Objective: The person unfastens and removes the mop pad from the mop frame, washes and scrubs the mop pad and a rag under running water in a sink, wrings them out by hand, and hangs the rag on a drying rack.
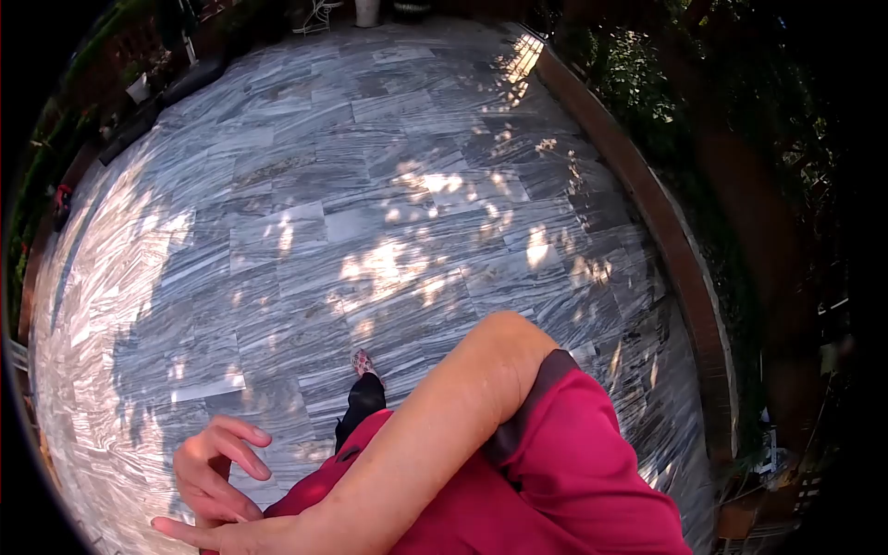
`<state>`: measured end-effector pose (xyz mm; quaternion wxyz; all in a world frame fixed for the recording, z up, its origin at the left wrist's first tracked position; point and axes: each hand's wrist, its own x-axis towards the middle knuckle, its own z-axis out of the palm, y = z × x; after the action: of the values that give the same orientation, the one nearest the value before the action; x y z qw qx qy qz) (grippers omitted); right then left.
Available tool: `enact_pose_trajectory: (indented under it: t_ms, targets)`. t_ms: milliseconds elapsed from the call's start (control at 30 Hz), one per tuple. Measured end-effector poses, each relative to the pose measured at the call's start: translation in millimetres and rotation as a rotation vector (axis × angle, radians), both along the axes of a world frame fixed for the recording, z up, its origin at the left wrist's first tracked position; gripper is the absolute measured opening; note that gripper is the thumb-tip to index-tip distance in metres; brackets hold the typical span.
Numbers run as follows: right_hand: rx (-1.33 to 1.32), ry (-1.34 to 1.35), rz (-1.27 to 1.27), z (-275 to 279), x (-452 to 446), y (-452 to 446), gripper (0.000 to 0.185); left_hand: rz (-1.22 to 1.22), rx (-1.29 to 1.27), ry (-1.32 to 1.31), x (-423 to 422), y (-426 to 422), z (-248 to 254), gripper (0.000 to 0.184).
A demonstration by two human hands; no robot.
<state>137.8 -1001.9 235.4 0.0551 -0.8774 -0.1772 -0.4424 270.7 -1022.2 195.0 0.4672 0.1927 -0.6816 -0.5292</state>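
My right arm, in a short pink sleeve [583, 416], bends at the elbow and crosses in front of my body to the lower left. At its end my right hand [227, 535] is partly cut off by the lower edge; one finger or thumb stretches out to the left, and no object shows in it. Just above it is my left hand [217, 467], its fingers loosely bent and spread apart with nothing between them. The two hands overlap in view; whether they touch, I cannot tell. Below me shows one patterned shoe [363, 362] under a black trouser leg [363, 403].
Grey-and-white streaked stone tiles [305, 231] pave the ground, with patches of sunlight and shade. A low brick edging [638, 194] curves along the right beside dark plants [638, 79]. Pots, including a white one [367, 12], stand at the far edge.
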Motion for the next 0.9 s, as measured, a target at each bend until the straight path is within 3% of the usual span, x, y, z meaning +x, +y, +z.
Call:
enact_pose_trajectory:
  t_ms: [33,167,233,433,600,700,900]
  targets:
    - [-0.019,0.014,-0.023,-1.8,1.9,-19.4,0.034,-0.081,0.047,-0.040,1.8,-29.5,-1.0,0.018]
    - [-0.040,-0.034,-0.210,-12.9,6.0,-99.7,0.034,0.113,0.196,-0.119,-1.6,-157.2,-20.6,0.013]
    - [-0.210,0.279,-0.142,6.7,-5.5,-154.6,0.036,0.095,0.240,-0.149,-6.0,-221.9,-24.9,0.012]
    - [-0.103,0.052,-0.468,-10.1,-6.7,-259.7,0.046,-0.094,0.422,-0.241,-75.3,-389.0,-2.8,0.008]
    - [0.084,-0.134,-0.226,-14.9,-43.1,-365.5,0.044,-0.168,0.350,-0.317,-142.5,-485.3,-7.8,0.013]
    - [0.057,-0.200,-0.357,-8.9,-88.3,-418.8,0.038,-0.173,0.456,-0.274,-175.4,-537.8,-32.7,0.014]
    - [-0.157,-0.180,-0.322,11.8,-163.1,-530.9,0.031,-0.036,0.616,-0.119,-230.6,-621.6,-134.0,0.014]
